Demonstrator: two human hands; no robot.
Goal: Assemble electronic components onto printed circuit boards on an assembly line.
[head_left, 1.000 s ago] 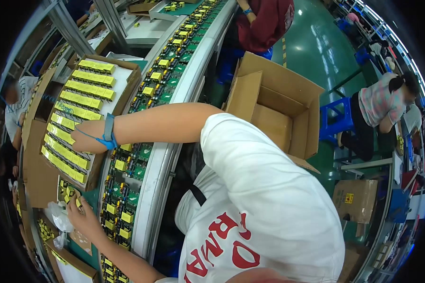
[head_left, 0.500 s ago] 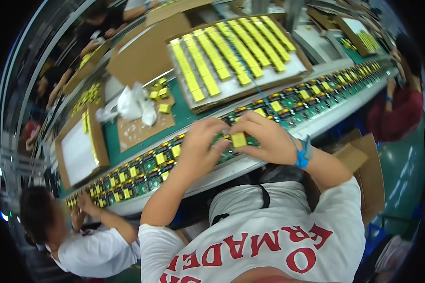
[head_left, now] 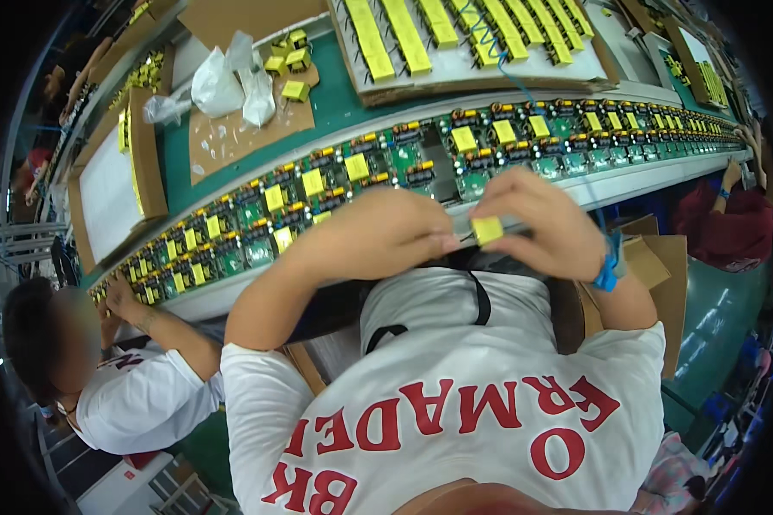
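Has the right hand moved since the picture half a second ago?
Yes, toward the white shirt: the right hand was above the circuit boards and is now over the pale rail beside them.

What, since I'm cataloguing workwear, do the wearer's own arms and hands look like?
Loose white short fabric sleeves cover the upper arms. The left hand and right hand are ungloved; a bright-blue strap circles the right wrist, with a thin blue cord leading off.
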